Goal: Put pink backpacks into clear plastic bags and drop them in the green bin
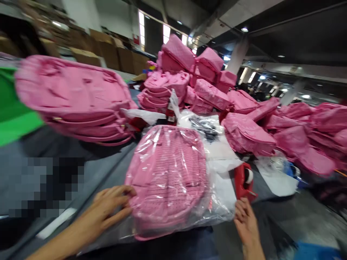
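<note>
A pink backpack [169, 173] in a clear plastic bag [200, 213] lies flat in front of me, its ribbed panel and straps facing up. My left hand [115, 206] is at the bag's lower left edge, with curled fingers and thumb gripping the plastic there. On the right, my right hand [246, 218] has its fingers closed on the lower end of a red tape dispenser [243, 180] that carries a white roll. The dispenser is just beside the bag's right edge. White plastic packaging [221, 155] lies beneath and behind the wrapped backpack.
A stack of pink backpacks [78, 94] stands at left on the dark table cover [108, 162]. More pink bags [206, 65] are piled behind, and others [303, 133] crowd the right. Cardboard boxes [108, 54] are farther back. A second, blue dispenser [294, 171] rests at right.
</note>
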Available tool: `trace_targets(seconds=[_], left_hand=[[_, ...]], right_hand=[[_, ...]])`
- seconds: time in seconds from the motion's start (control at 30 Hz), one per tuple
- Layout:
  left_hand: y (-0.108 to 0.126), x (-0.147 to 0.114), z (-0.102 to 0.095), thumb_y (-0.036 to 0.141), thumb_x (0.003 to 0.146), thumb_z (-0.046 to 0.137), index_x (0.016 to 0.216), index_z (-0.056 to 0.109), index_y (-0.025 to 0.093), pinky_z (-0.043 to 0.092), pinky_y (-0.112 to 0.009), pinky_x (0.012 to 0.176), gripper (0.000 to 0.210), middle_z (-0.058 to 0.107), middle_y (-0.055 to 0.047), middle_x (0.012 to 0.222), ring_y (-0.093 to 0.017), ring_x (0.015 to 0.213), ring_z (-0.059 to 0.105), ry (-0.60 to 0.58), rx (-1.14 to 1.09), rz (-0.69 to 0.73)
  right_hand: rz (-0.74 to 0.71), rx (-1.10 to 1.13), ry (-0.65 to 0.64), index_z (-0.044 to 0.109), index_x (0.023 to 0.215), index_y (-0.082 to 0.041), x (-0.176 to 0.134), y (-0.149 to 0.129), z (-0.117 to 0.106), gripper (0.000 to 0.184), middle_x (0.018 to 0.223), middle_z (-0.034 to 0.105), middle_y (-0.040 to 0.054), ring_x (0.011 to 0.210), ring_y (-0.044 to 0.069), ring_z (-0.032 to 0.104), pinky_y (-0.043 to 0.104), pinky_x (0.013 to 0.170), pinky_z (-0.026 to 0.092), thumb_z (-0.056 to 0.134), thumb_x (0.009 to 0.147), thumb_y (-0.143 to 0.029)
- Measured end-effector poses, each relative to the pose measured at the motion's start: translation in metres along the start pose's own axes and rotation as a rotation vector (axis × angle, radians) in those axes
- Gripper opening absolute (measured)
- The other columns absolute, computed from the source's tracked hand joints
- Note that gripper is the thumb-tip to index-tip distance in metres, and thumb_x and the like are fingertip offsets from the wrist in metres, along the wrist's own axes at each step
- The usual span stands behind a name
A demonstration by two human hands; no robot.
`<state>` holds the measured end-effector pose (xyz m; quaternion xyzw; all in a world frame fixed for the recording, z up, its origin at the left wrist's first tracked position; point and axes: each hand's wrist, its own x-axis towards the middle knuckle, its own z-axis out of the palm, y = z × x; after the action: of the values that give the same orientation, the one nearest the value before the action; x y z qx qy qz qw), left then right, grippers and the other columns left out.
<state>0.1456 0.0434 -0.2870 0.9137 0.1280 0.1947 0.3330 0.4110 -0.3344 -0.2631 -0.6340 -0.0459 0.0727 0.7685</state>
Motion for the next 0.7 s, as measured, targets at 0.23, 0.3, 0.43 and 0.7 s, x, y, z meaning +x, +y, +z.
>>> trace_targets(seconds=[0.23, 0.3, 0.43, 0.7], left_hand=[[0.033, 0.015, -0.024, 0.027, 0.093, 0.064, 0.083, 0.063, 0.02, 0.029, -0.041, 0.106, 0.013, 0.065, -0.002, 0.119, -0.023, 0.118, 0.056, -0.252, 0.004, -0.063], [0.034, 0.016, -0.024, 0.024, 0.093, 0.064, 0.08, 0.061, 0.018, 0.028, -0.04, 0.104, 0.014, 0.064, -0.003, 0.118, -0.023, 0.117, 0.056, -0.24, 0.0, -0.064], [0.028, 0.014, -0.019, 0.022, 0.09, 0.066, 0.076, 0.058, 0.018, 0.028, -0.038, 0.102, 0.017, 0.065, -0.003, 0.118, -0.022, 0.116, 0.056, -0.237, -0.013, -0.046], [0.021, 0.016, -0.016, 0.023, 0.091, 0.064, 0.076, 0.057, 0.018, 0.029, -0.039, 0.101, 0.017, 0.066, -0.003, 0.116, -0.022, 0.113, 0.057, -0.222, -0.057, -0.019]], right_hand=[[-0.178, -0.1, -0.666, 0.054, 0.063, -0.028, -0.021, -0.045, 0.096, 0.04, 0.051, 0.042, -0.0029, 0.045, 0.013, 0.039, 0.025, 0.044, 0.037, 0.071, 0.084, -0.057], [-0.286, -0.408, -1.125, 0.06, 0.07, -0.026, -0.031, -0.035, 0.148, 0.033, 0.064, 0.056, -0.0003, 0.058, 0.015, 0.05, 0.027, 0.054, 0.04, 0.064, 0.091, -0.052], [-0.417, -1.056, -1.523, 0.06, 0.074, -0.021, -0.042, -0.006, 0.239, 0.015, 0.07, 0.059, -0.0037, 0.064, 0.012, 0.046, 0.028, 0.063, 0.029, 0.065, 0.088, -0.024], [-0.385, -1.32, -1.162, 0.058, 0.083, -0.02, -0.008, 0.004, 0.258, 0.023, 0.074, 0.069, 0.0012, 0.068, 0.017, 0.06, 0.027, 0.058, 0.03, 0.079, 0.079, -0.029]])
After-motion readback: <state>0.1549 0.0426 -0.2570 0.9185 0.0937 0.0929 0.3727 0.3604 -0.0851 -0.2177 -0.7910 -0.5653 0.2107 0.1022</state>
